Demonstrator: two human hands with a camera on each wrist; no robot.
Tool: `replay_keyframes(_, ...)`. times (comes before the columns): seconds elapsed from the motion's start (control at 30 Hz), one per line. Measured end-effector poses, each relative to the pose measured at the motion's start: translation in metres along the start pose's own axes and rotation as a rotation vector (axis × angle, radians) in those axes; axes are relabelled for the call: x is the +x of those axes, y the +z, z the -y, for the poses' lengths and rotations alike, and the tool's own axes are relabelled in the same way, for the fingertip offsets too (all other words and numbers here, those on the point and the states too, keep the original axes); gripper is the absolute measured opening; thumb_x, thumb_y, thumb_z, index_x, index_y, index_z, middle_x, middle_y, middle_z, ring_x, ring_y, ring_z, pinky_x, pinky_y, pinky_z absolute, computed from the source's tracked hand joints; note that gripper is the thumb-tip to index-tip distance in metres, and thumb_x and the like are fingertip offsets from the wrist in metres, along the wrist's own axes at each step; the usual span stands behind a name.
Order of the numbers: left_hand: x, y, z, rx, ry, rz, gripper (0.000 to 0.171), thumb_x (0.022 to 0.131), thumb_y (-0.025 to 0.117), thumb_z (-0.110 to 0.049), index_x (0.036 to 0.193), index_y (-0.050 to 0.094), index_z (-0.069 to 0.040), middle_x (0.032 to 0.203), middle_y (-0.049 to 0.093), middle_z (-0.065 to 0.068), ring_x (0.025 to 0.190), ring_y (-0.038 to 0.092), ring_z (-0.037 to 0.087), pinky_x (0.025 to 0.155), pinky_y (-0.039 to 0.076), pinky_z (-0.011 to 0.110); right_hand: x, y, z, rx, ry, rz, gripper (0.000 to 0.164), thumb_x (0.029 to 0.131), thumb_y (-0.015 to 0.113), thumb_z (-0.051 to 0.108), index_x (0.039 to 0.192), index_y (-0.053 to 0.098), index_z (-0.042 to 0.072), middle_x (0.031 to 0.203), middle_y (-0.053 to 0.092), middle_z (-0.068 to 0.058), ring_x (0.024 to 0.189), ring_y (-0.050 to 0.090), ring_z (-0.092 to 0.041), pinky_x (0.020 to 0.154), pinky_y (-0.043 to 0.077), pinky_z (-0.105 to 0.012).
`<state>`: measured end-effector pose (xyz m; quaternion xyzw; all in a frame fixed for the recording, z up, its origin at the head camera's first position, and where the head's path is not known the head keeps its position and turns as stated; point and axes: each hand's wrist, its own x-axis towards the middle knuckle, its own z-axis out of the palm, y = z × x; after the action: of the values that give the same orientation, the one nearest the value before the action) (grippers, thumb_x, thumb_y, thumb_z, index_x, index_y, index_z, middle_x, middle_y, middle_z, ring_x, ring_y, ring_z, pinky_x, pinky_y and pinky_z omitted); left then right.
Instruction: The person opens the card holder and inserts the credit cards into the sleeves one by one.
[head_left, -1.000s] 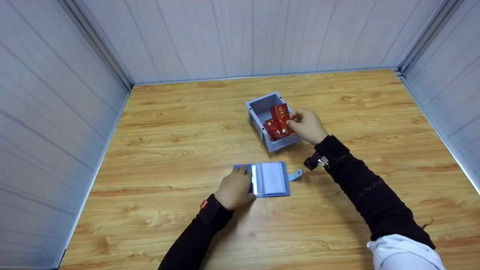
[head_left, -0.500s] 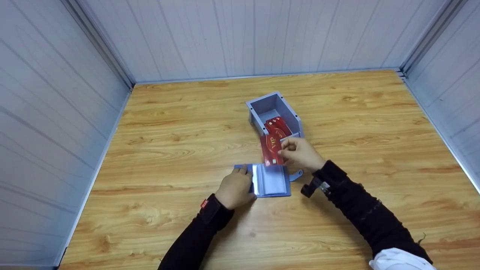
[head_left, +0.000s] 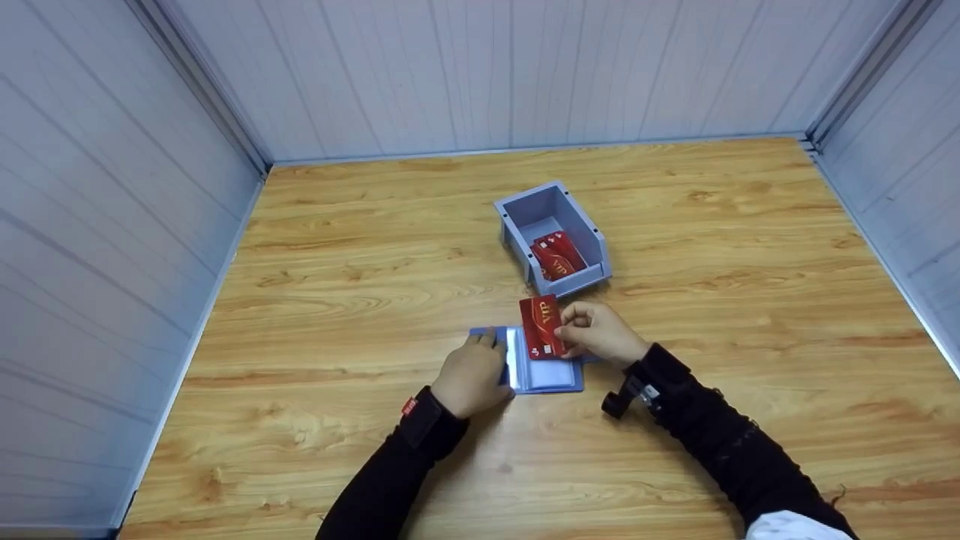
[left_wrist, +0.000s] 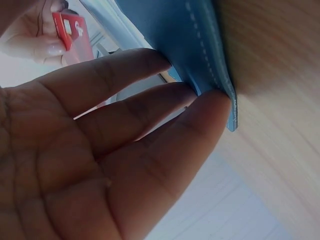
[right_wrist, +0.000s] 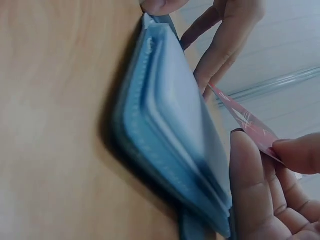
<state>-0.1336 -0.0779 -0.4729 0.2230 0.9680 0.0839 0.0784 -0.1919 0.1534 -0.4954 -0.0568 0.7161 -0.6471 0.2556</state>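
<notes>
A blue card holder (head_left: 551, 376) lies spread on the wooden table, its clear plastic sleeves (right_wrist: 182, 102) facing up. My left hand (head_left: 470, 376) presses its left cover (left_wrist: 187, 35) with nearly straight fingers (left_wrist: 150, 160). Between thumb and fingers, my right hand (head_left: 604, 330) pinches a red VIP card (head_left: 540, 324). The card is tilted above the sleeves and overlaps their upper part in the head view. Its printed side faces up. The holder's strap is mostly hidden behind my right hand.
A grey plastic bin (head_left: 517, 210) stands just beyond the holder, low front toward me. Several more red cards (head_left: 559, 255) lie inside it. Pale panel walls (head_left: 480, 75) enclose the table (head_left: 337, 262) at the back and both sides.
My right hand has lifted the red card out of the bin and brought it toward me, over the holder's sleeves. My left hand has stayed on the cover.
</notes>
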Motion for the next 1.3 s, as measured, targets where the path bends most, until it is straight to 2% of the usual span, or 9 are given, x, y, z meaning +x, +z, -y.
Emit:
replay_keyframes(0.2, 0.000, -0.002, -0.001, 0.015, 0.001, 0.004, 0.076, 0.075, 0.080, -0.039, 0.133, 0.057, 0.005, 0.140, 0.052, 0.029, 0.126, 0.053, 0.043, 0.094, 0.054, 0.048, 0.001, -0.001, -0.004, 0.006, 0.009, -0.013, 0.013, 0.089, 0.061, -0.001, 0.098, 0.055, -0.007, 0.076, 0.063, 0.000, 0.062, 0.064, -0.012, 0.061, 0.059, -0.024)
replay_keyframes(0.43, 0.000, -0.003, -0.003, 0.022, -0.005, 0.001, 0.076, 0.076, 0.079, -0.038, 0.134, 0.055, 0.005, 0.141, 0.051, 0.027, 0.127, 0.053, 0.041, 0.093, 0.055, 0.049, 0.002, -0.002, -0.008, -0.028, 0.038, -0.030, 0.011, 0.088, 0.063, 0.001, 0.097, 0.057, -0.003, 0.076, 0.063, 0.001, 0.064, 0.064, -0.011, 0.060, 0.059, -0.023)
replay_keyframes(0.67, 0.000, -0.003, -0.002, -0.031, -0.028, -0.009, 0.063, 0.085, 0.070, -0.042, 0.127, 0.061, 0.004, 0.137, 0.056, 0.024, 0.126, 0.054, 0.038, 0.095, 0.053, 0.049, 0.001, 0.000, -0.010, -0.023, 0.027, -0.027, 0.010, 0.088, 0.064, 0.000, 0.095, 0.057, -0.002, 0.074, 0.062, 0.002, 0.065, 0.063, -0.010, 0.059, 0.058, -0.022)
replay_keyframes(0.77, 0.003, -0.005, 0.001, -0.120, -0.058, -0.058, 0.054, 0.088, 0.068, -0.041, 0.121, 0.065, 0.001, 0.128, 0.063, 0.021, 0.118, 0.061, 0.035, 0.093, 0.054, 0.048, 0.001, 0.002, -0.010, -0.012, 0.020, -0.025, 0.007, 0.088, 0.063, 0.000, 0.093, 0.057, 0.000, 0.073, 0.062, 0.002, 0.064, 0.063, -0.009, 0.058, 0.057, -0.022)
replay_keyframes(0.87, 0.008, -0.009, 0.004, -0.256, -0.086, -0.113, 0.047, 0.091, 0.067, -0.036, 0.121, 0.065, 0.000, 0.120, 0.068, 0.018, 0.111, 0.065, 0.033, 0.093, 0.054, 0.046, 0.000, 0.002, -0.010, 0.000, 0.015, -0.031, 0.008, 0.088, 0.064, 0.000, 0.093, 0.058, -0.001, 0.073, 0.062, 0.003, 0.063, 0.063, -0.009, 0.058, 0.057, -0.022)
replay_keyframes(0.93, 0.011, -0.012, 0.005, -0.365, -0.104, -0.125, 0.046, 0.092, 0.065, -0.032, 0.124, 0.064, 0.000, 0.119, 0.068, 0.017, 0.111, 0.065, 0.032, 0.095, 0.053, 0.046, 0.000, 0.003, -0.010, 0.011, 0.016, -0.038, 0.009, 0.088, 0.065, 0.001, 0.094, 0.058, -0.001, 0.073, 0.063, 0.003, 0.063, 0.063, -0.009, 0.058, 0.057, -0.022)
replay_keyframes(1.1, 0.018, -0.016, 0.004, -0.580, -0.115, -0.124, 0.049, 0.094, 0.064, -0.027, 0.131, 0.058, 0.003, 0.123, 0.066, 0.019, 0.116, 0.062, 0.033, 0.101, 0.049, 0.047, 0.000, 0.002, -0.009, 0.023, 0.001, -0.053, 0.010, 0.088, 0.067, 0.002, 0.093, 0.059, -0.001, 0.072, 0.064, 0.004, 0.062, 0.063, -0.009, 0.057, 0.057, -0.022)
replay_keyframes(1.3, 0.024, -0.011, 0.000, -0.680, -0.107, -0.080, 0.051, 0.094, 0.063, -0.022, 0.136, 0.051, 0.005, 0.116, 0.069, 0.018, 0.105, 0.067, 0.030, 0.094, 0.053, 0.043, 0.000, 0.003, -0.009, 0.017, -0.011, -0.065, 0.012, 0.088, 0.067, 0.003, 0.095, 0.060, -0.003, 0.071, 0.066, 0.005, 0.062, 0.064, -0.008, 0.059, 0.058, -0.023)
